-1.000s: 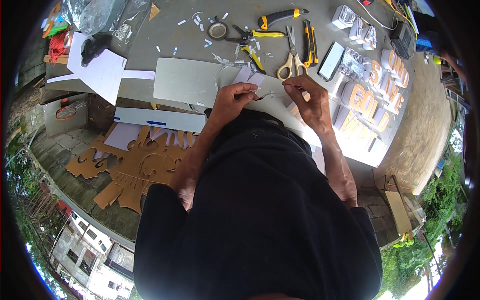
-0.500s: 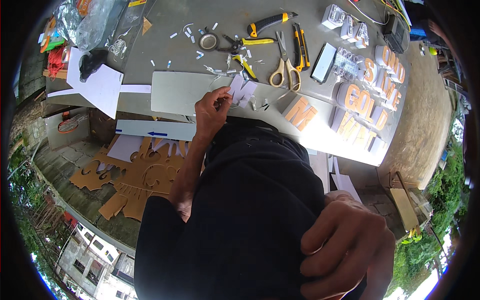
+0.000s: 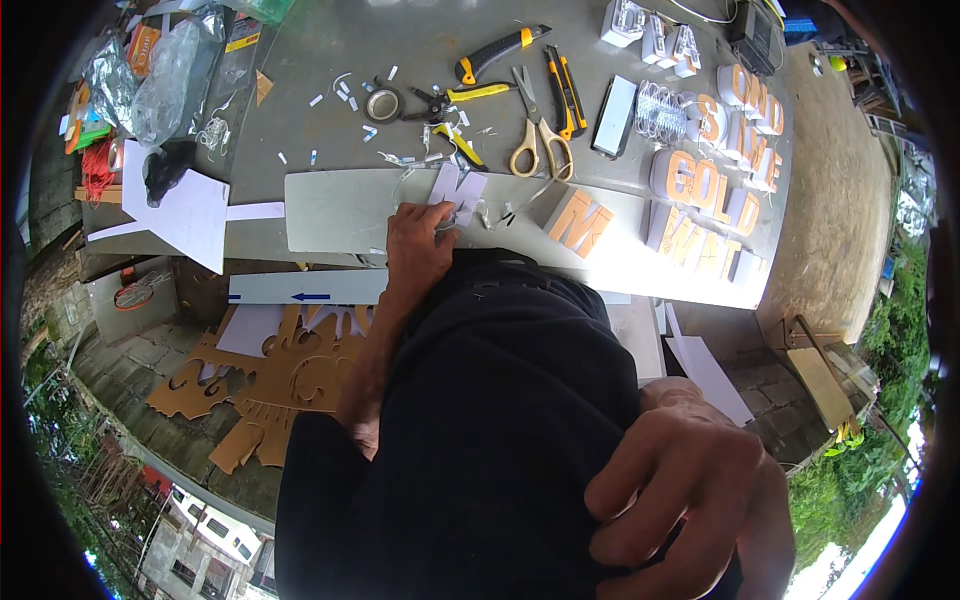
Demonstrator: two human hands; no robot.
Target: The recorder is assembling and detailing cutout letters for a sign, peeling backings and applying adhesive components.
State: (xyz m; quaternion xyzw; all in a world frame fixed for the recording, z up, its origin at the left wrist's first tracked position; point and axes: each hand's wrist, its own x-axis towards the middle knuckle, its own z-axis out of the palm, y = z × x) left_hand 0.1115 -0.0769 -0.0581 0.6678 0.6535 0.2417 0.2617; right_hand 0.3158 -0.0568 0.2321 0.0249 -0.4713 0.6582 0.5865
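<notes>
My left hand (image 3: 420, 242) is at the near edge of the work table, fingers bent and closed on the lower edge of a white letter-shaped piece (image 3: 465, 192). Thin wires and small light modules lie around that piece. Close to the camera, my right hand (image 3: 695, 490) is raised in front of my dark shirt, its fingers curled; whatever it may hold is hidden. A block letter with an orange-brown face (image 3: 578, 222) sits to the right of the white piece, on the same pale strip (image 3: 335, 212).
Beyond lie scissors (image 3: 540, 135), yellow-handled pliers (image 3: 480, 92), two cutters (image 3: 500, 55), a tape roll (image 3: 383, 105) and a phone (image 3: 613, 118). Several block letters (image 3: 690, 185) stand at right. White sheet (image 3: 180, 205) and plastic bags (image 3: 165, 95) are at left; cut brown board (image 3: 270, 365) lies below.
The view has shifted, so the table things appear farther left. My left fingers have come down to the near edge of the white letter piece. The right hand stays raised and curled.
</notes>
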